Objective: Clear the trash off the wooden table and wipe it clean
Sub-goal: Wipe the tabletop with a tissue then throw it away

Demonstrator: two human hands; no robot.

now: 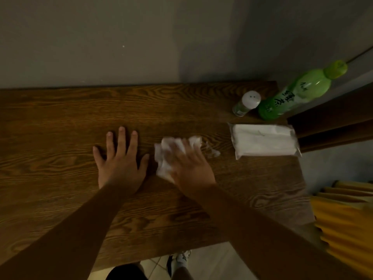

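Left hand (pixel 121 164): flat on the wooden table (pixel 60 122), fingers spread, grip empty.
Right hand (pixel 191 168): pressing a crumpled tissue (pixel 167 152) mid-table, blurred.
Risk: a wide sweep could knock the tissue pack (pixel 264 141), shaker (pixel 247 103) or green bottle (pixel 292 96) off the right edge.

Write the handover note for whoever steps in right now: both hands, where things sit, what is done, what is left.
Left hand: flat on the wooden table, fingers spread, holding nothing.
Right hand: pressing a crumpled white tissue onto the table mid-wipe; it is motion-blurred.
At the far right end: tissue pack lying flat, green bottle and a small white-capped shaker behind it.
Done: no loose trash visible on the table.
Left: finish wiping the surface, probably including around and under those three items, then discard the tissue.
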